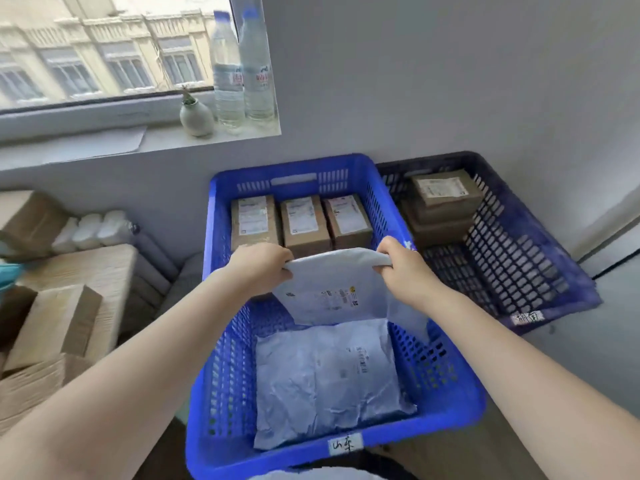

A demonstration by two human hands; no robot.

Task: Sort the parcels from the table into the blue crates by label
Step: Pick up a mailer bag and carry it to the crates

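Grey wall [450,81] (windowsill [104,143] left) behind crates [446,407].

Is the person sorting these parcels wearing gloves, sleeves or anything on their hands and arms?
No. The left hand and right hand are both bare, without gloves, and no rings, watch or wristband show. Both forearms are uncovered as far as the picture reaches, so no sleeve is in view.

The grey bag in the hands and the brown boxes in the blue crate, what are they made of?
The grey bag looks like thin, soft plastic film: it droops and creases where the left hand and right hand pinch its top edge. The brown boxes look like matte cardboard, with stiff straight edges and white paper labels. The blue crate seems hard moulded plastic, slotted and slightly shiny.
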